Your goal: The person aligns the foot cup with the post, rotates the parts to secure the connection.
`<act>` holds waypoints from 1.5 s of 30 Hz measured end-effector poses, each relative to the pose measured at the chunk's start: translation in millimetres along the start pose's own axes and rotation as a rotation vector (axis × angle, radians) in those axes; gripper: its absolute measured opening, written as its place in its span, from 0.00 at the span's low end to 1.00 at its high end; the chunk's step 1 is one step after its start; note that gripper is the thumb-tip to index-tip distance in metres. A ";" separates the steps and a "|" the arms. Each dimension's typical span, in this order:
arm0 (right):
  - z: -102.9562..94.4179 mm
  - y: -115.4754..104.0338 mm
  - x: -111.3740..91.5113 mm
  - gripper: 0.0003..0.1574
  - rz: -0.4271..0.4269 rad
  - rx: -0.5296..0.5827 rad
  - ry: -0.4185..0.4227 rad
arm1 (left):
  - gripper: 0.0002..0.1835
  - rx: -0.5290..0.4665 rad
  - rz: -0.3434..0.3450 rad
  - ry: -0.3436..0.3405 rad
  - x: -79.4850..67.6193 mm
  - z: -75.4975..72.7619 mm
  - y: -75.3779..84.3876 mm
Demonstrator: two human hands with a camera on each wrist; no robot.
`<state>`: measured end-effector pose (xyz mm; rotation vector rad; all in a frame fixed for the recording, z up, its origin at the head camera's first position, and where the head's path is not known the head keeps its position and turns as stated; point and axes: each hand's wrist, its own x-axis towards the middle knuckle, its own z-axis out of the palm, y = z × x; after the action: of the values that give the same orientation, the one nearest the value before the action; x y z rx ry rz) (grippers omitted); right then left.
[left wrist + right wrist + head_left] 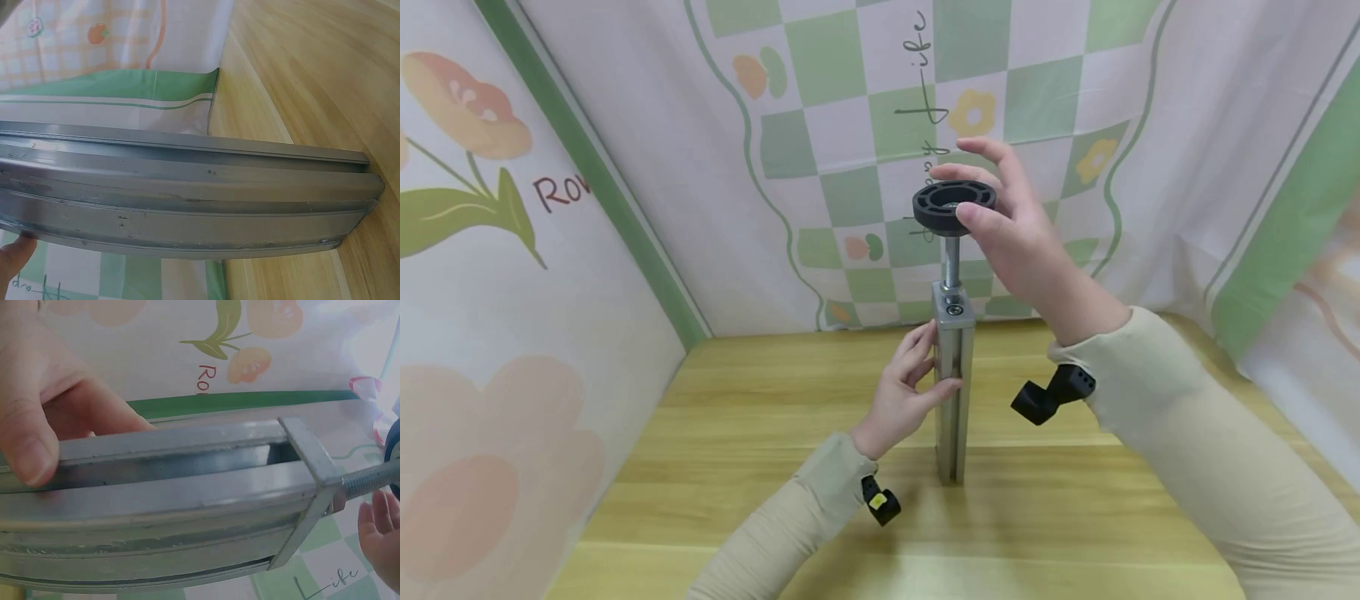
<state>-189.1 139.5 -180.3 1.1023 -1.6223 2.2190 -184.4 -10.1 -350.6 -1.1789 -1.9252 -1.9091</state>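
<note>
An aluminium profile bar (956, 417) stands upright on the wooden table, with slots along its sides and a metal end plate (306, 465) on top. From that plate rises a threaded rod (952, 260), carrying a round black levelling foot (928, 218). My left hand (901, 398) grips the bar at upper mid-height, thumb on the front and fingers at its left side. Around the foot's right side is my right hand (1022, 237); the thumb touches the rim while the other fingers stretch out behind it. In the left wrist view, the bar's lower end meets the table.
The wooden table (760, 492) spreads around the bar's base. A printed cloth wall (842, 150) rises behind it, with more cloth (572, 333) on the left and right sides. A small black camera mount (1051, 395) sticks out from my right sleeve.
</note>
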 end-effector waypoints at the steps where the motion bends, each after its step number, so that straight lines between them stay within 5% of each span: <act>1: -1.1 -0.1 1.7 0.33 0.016 0.050 -0.031 | 0.40 0.001 0.001 0.001 0.1 -0.2 0.3; 6: -7.0 2.3 8.3 0.33 0.059 0.231 -0.161 | 0.39 0.009 0.010 0.000 0.8 -1.0 1.8; 13: -11.4 8.0 12.4 0.25 0.042 0.326 -0.250 | 0.39 0.007 -0.002 0.007 1.4 -2.2 1.9; 29: -10.4 12.5 9.2 0.22 0.045 0.374 -0.179 | 0.39 0.006 -0.041 0.006 2.5 -2.4 4.6; 45: -9.2 10.1 1.5 0.24 0.049 0.294 -0.107 | 0.38 0.005 -0.017 0.023 -0.7 -0.5 2.6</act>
<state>-199.8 143.3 -188.1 1.2850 -1.4035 2.5315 -182.6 -11.2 -349.0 -1.1383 -1.9326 -1.9169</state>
